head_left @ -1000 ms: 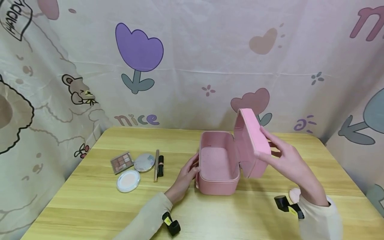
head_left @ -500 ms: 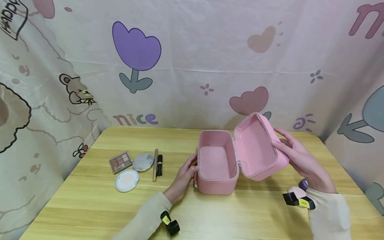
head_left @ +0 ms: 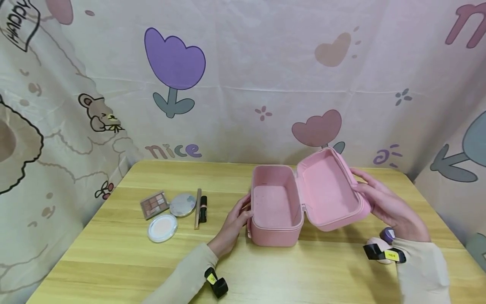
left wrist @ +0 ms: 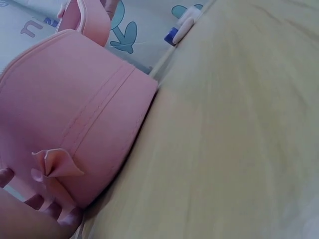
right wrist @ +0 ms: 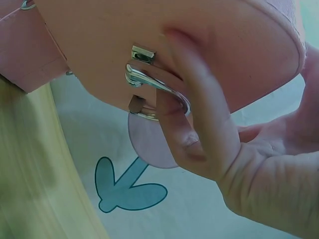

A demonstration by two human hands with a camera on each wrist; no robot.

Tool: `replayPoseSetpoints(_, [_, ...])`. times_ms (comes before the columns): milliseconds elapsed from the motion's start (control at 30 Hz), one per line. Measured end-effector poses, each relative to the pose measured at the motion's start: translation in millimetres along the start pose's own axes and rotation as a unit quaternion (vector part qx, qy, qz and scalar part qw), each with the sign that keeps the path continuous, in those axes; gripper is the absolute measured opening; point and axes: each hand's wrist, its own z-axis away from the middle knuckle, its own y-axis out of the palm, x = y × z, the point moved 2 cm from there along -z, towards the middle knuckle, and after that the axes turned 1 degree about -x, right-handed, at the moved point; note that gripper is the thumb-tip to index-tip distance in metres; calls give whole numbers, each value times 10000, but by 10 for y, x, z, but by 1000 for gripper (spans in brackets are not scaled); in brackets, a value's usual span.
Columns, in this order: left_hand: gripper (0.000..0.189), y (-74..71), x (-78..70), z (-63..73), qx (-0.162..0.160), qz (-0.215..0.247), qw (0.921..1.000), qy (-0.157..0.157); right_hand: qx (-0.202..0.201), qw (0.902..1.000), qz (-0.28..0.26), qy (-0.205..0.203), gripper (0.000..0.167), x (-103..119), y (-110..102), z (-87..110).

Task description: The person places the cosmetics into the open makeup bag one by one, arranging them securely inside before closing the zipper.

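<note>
A pink cosmetic case [head_left: 276, 236] stands on the wooden table with its hinged lid [head_left: 328, 192] swung out to the right, and its pink interior shows. My left hand [head_left: 231, 223] rests along the case's left side, fingertips against the wall; in the left wrist view they lie below a small pink bow [left wrist: 57, 163]. My right hand [head_left: 391, 207] holds the raised lid by its outer edge, thumb at the rim. In the right wrist view, fingers [right wrist: 204, 94] of that hand lie over the lid's outside, beside the silver metal fitting of the handle [right wrist: 154, 84].
On the left lie an eyeshadow palette [head_left: 154, 205], a round compact [head_left: 182, 205], a white round case [head_left: 162, 228], a thin gold pencil [head_left: 198, 209] and a black tube [head_left: 203, 209]. A purple-capped item [head_left: 387, 234] and a pale puff [head_left: 384, 245] lie near my right wrist.
My right hand has moved right and slightly down with the lid, tilting it further back so its inside faces up more. The left hand and the case's base have stayed put.
</note>
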Motion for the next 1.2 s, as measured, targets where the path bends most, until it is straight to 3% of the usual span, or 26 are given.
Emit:
replayPoseSetpoints(333, [68,-29,-25,7,251,-387,9988,192,-149,9996,206,145,37,18,21,7])
replayPoseSetpoints(533, [67,-16,-42,-51,431,-554,9975,78,-150,9995,269,12,37,58,-12,35])
replayPoseSetpoints(700, [69,-97,-70,-83,137,-667,9976,118,-93,9997,244,34,37,66,-23,49])
replayPoseSetpoints(867, [68,-327,-192,-96,-436,-1062,9927,370,-79,9994,332,31,37,59,-9,44])
replayPoseSetpoints(1200, [57,-1086,-375,-42,-1296,-1225,9823,570,-61,9990,443,34,39,43,10,16])
